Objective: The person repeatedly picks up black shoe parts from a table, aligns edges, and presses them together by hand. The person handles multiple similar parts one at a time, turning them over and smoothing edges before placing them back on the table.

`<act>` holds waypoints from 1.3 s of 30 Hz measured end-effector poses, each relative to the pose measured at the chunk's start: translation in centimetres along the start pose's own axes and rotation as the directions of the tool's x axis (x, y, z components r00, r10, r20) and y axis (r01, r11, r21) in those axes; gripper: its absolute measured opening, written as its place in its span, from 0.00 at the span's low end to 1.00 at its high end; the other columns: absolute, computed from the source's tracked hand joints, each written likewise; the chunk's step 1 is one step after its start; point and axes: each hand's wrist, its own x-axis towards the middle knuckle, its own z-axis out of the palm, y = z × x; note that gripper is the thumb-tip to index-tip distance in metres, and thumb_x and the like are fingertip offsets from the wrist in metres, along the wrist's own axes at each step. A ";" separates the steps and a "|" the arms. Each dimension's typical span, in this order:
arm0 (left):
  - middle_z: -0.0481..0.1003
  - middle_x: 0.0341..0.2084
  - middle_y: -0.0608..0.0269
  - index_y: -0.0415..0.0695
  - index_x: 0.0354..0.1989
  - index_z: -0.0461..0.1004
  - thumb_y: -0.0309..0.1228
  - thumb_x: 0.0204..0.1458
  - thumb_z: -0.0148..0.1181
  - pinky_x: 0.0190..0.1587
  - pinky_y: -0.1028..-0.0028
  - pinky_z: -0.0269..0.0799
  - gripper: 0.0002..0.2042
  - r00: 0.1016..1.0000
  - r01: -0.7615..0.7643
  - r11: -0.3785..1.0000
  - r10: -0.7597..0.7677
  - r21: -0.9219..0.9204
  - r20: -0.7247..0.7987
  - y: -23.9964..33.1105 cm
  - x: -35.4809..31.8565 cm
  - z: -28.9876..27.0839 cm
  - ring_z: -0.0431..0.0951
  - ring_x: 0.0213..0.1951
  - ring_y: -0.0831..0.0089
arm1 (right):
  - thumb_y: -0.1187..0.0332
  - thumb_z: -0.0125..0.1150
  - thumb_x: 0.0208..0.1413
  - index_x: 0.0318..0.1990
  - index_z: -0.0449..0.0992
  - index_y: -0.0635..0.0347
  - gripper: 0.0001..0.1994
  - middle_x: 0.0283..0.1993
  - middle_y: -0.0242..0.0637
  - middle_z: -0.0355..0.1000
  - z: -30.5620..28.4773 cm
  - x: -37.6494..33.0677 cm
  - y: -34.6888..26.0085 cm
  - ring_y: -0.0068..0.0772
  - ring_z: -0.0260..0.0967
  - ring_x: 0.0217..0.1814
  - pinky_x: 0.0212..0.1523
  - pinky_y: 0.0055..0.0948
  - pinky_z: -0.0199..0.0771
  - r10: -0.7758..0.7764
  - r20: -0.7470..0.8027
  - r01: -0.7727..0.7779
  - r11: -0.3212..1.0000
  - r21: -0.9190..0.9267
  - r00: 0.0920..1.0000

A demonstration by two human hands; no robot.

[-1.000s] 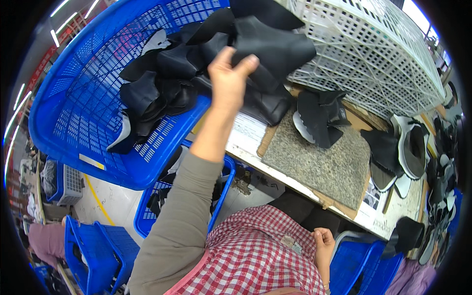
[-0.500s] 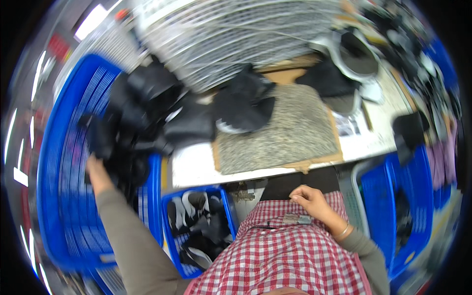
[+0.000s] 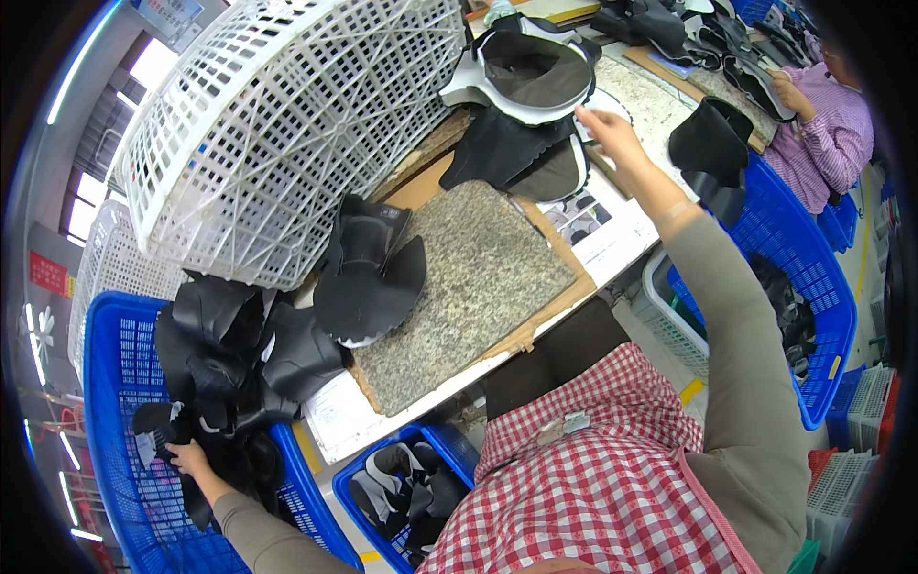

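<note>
In the blue basket (image 3: 107, 316) at the left, my left hand (image 3: 191, 459) has its fingers closed on the edge of a black shoe upper piece (image 3: 153, 421) with a greyish patch. More black uppers (image 3: 218, 311) are heaped around it. My right hand (image 3: 617, 136) reaches over the far side of the table, fingers stretched out beside a white-edged black shoe upper (image 3: 535, 72); it appears to hold nothing. Under that upper lies another black piece (image 3: 507, 148). A folded black upper (image 3: 368, 287) rests at the left edge of the speckled stone slab (image 3: 469, 277).
A large white plastic basket (image 3: 296, 134) leans behind the slab. Below the table's front edge, a small blue basket (image 3: 449, 442) holds black and white pieces. At the right stands a blue basket (image 3: 832, 335) of dark pieces. A co-worker in a checked shirt (image 3: 827, 143) sits far right.
My right hand has gone from my lap up to the uppers at the far side of the table. My left hand stays in the left basket. The view has turned to the right.
</note>
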 end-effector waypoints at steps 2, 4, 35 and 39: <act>0.52 0.74 0.31 0.53 0.79 0.48 0.41 0.60 0.68 0.67 0.41 0.66 0.43 0.997 -0.067 0.998 0.067 0.007 -0.027 -0.4 0.5 -0.4 0.57 0.72 0.33 | 0.39 0.69 0.57 0.55 0.78 0.77 0.40 0.50 0.46 0.79 0.3 5.4 -0.7 0.36 0.73 0.47 0.49 0.36 0.73 0.067 -0.054 -0.069 0.997 -0.031 0.996; 0.56 0.72 0.31 0.48 0.77 0.53 0.39 0.58 0.70 0.69 0.44 0.64 0.42 0.987 -0.093 0.992 0.103 0.086 -0.122 -0.1 -1.9 -1.6 0.59 0.70 0.32 | 0.43 0.67 0.59 0.52 0.81 0.72 0.33 0.43 0.47 0.83 1.6 8.5 -2.0 0.45 0.79 0.44 0.50 0.42 0.75 0.070 -0.112 -0.089 0.980 -0.179 0.991; 0.77 0.44 0.61 0.46 0.47 0.79 0.22 0.37 0.74 0.48 0.63 0.80 0.23 -0.348 -0.780 -0.359 0.929 -0.512 -0.121 29.5 -57.3 -26.9 0.77 0.52 0.58 | 0.84 0.63 0.45 0.61 0.82 0.34 0.35 0.50 0.38 0.73 -4.7 -15.2 7.0 0.43 0.71 0.52 0.54 0.39 0.74 -0.521 0.468 0.689 0.403 -0.603 0.714; 0.73 0.35 0.59 0.40 0.34 0.78 0.16 0.36 0.74 0.43 0.68 0.72 0.15 -0.067 -0.581 -0.327 0.932 -0.745 -0.357 29.1 -54.2 -25.0 0.74 0.42 0.62 | 0.86 0.58 0.47 0.59 0.80 0.53 0.30 0.56 0.43 0.74 -4.4 -18.7 5.7 0.46 0.73 0.54 0.55 0.36 0.76 -0.573 0.210 0.583 0.610 -0.536 0.792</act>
